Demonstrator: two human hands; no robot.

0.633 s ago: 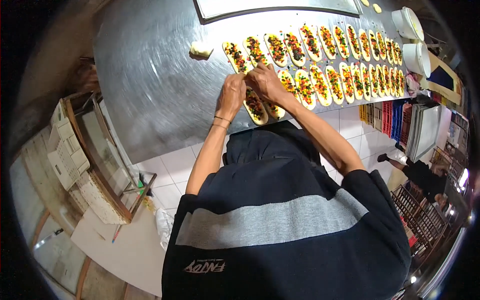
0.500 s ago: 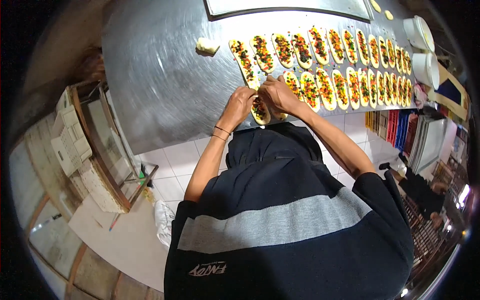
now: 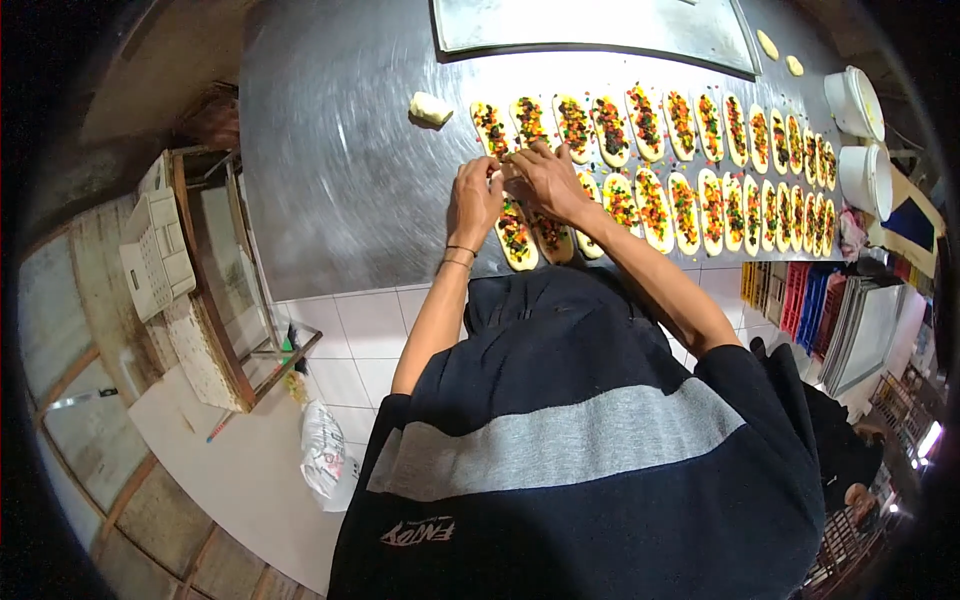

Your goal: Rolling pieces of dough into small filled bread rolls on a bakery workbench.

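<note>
My left hand [image 3: 473,198] and right hand [image 3: 545,180] meet, fingertips pinching one oval, colourfully topped dough piece [image 3: 515,232] to fold it, on the steel table [image 3: 330,150].

Left of the hands, the steel surface [image 3: 330,180] lies bare, with only a dough lump [image 3: 430,108] near the row's end. To the right, two tight rows of topped dough pieces [image 3: 700,190] fill the surface up to the white tubs [image 3: 862,140]. A flat tray [image 3: 590,30] blocks the far edge.
</note>
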